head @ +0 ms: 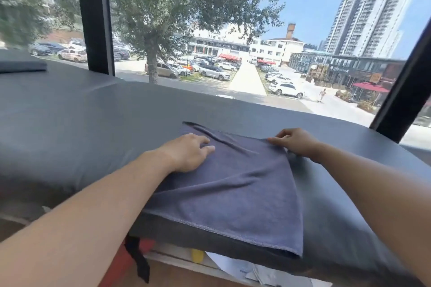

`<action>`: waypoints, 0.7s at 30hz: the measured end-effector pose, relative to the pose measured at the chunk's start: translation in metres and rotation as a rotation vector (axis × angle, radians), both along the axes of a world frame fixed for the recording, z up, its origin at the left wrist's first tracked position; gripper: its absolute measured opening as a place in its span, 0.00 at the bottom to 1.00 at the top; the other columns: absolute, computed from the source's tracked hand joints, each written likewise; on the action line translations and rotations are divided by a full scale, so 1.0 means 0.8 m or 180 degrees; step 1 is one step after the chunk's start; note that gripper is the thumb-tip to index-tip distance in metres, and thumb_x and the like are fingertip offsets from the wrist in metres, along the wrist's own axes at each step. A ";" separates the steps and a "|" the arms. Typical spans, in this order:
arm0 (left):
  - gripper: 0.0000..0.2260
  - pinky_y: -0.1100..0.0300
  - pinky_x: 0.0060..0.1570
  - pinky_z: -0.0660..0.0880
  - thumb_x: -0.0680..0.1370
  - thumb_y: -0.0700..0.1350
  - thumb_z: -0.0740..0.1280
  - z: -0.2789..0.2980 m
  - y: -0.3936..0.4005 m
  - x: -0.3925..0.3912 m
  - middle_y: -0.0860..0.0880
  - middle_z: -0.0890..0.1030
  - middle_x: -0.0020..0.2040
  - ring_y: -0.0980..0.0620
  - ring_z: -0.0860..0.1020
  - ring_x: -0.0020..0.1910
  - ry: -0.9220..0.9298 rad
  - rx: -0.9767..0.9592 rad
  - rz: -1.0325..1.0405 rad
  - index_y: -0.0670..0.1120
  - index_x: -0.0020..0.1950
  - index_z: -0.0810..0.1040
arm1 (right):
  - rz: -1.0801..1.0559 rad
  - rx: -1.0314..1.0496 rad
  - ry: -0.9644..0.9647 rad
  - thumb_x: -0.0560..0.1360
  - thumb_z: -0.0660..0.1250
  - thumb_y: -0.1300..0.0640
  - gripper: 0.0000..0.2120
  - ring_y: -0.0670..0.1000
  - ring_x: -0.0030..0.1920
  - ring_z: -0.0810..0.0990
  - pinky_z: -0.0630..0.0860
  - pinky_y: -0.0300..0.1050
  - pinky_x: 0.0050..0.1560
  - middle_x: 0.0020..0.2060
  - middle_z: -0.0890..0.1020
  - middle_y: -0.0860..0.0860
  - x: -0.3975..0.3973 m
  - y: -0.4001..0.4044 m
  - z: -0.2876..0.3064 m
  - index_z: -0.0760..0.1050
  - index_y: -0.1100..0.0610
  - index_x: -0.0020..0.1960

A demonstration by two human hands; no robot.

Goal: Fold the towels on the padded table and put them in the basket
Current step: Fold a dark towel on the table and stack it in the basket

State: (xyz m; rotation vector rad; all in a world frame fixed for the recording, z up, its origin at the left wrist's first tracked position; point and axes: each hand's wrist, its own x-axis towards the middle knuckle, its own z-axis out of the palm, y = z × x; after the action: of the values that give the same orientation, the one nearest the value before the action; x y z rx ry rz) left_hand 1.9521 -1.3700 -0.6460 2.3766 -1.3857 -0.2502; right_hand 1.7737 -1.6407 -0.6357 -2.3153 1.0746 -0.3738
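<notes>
A: Item one, far left?
B: Folded dark cloth (22, 66), lying flat at the far left end of the padded table (93, 112), well apart from the hands.

A: Item two?
B: Left hand (189, 152), palm down, fingers straight and pressing flat on the left part of the towel (233, 193).

A: The towel itself?
B: Blue-grey, doubled over, spread on the table's near edge; its front hem hangs slightly past that edge (creases run across it between the two hands).

A: Item four?
B: Right hand (296, 142), fingers curled, pinching the towel's far right corner.

A: Below the table edge?
B: Black strap (138, 261), something yellow (197, 256), white papers (247, 268); too blurred to identify further.

A: Behind?
B: Window (233, 30), dark frame posts, parked cars, a tree, tall buildings.
</notes>
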 end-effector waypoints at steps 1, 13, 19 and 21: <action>0.25 0.51 0.79 0.51 0.84 0.60 0.54 -0.005 -0.009 0.009 0.51 0.60 0.82 0.50 0.54 0.82 -0.0043 0.0149 0.0027 0.52 0.80 0.63 | -0.0007 -0.0001 -0.0104 0.72 0.76 0.42 0.18 0.48 0.32 0.75 0.68 0.40 0.33 0.37 0.81 0.51 0.001 -0.003 -0.004 0.81 0.57 0.47; 0.30 0.45 0.79 0.39 0.84 0.62 0.45 -0.027 -0.089 0.079 0.54 0.51 0.83 0.51 0.47 0.82 -0.0356 0.0687 0.0531 0.49 0.83 0.52 | -0.0471 -0.0272 -0.0447 0.76 0.72 0.46 0.07 0.54 0.51 0.81 0.75 0.45 0.51 0.45 0.82 0.49 0.024 -0.033 -0.046 0.77 0.49 0.44; 0.31 0.44 0.79 0.40 0.83 0.63 0.47 -0.041 -0.088 0.082 0.55 0.52 0.83 0.52 0.47 0.82 -0.0427 0.0348 0.0636 0.50 0.83 0.54 | -0.0578 -0.0137 -0.0388 0.74 0.71 0.41 0.16 0.52 0.53 0.78 0.71 0.44 0.53 0.50 0.79 0.49 0.019 -0.025 -0.037 0.78 0.51 0.55; 0.31 0.45 0.80 0.42 0.83 0.62 0.51 -0.040 -0.084 0.076 0.53 0.54 0.83 0.51 0.48 0.82 -0.0600 0.0031 0.0725 0.48 0.83 0.55 | -0.0567 0.0078 -0.0402 0.74 0.72 0.41 0.20 0.51 0.48 0.77 0.69 0.43 0.52 0.44 0.77 0.46 0.012 -0.014 -0.027 0.75 0.53 0.58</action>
State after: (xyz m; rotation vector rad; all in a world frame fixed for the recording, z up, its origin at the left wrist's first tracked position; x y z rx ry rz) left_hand 2.0130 -1.4371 -0.6781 2.5937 -1.1768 0.0298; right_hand 1.7830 -1.6517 -0.6577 -2.1496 1.2180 -0.5644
